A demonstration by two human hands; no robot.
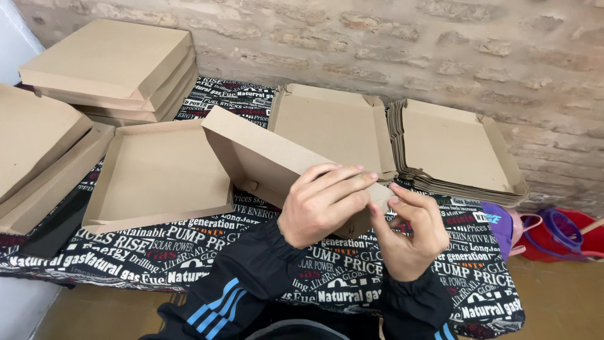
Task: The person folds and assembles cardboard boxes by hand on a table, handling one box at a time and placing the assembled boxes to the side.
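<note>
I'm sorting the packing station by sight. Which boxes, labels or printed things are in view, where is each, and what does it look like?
Box in hand: plain brown cardboard, flat, tilted, held by left hand and right hand.
Open tray: brown, left of it.
Closed boxes: brown stack, back left.
Nested trays: brown stack, back right.
Tablecloth: black with white lettering.
No screens.

A cloth-covered table point(157, 258) bears cardboard trays point(160, 173) — stacks point(459, 151) too.
</note>
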